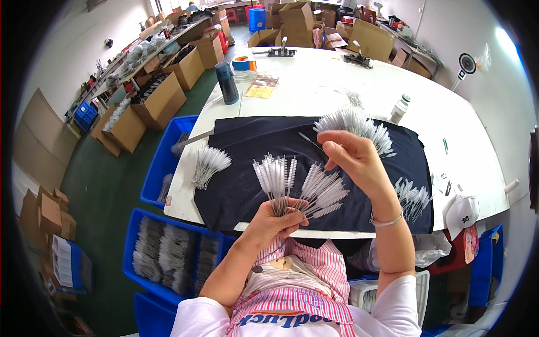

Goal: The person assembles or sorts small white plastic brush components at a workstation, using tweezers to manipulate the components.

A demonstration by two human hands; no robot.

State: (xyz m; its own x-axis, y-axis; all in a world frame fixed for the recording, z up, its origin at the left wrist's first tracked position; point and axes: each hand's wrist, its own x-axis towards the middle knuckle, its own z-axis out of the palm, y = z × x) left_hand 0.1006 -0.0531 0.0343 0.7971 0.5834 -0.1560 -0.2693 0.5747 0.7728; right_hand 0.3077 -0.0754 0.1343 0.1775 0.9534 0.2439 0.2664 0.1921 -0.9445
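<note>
My left hand is closed around the thin wire stems of a bunch of small white-bristled brushes, which fan out upward in two clusters. Above and to the right of that bunch, my right hand is raised, its fingers curled in toward the thumb. What those fingers hold, if anything, I cannot make out. Behind it lies a big pile of the same brushes on a dark cloth. One single brush lies beside that pile. Smaller heaps of brushes sit at the cloth's left and right.
On the white table stand a dark bottle, a tape roll, a clear jar and a white cap. Blue crates with brushes sit on the left. Cardboard boxes line the floor beyond.
</note>
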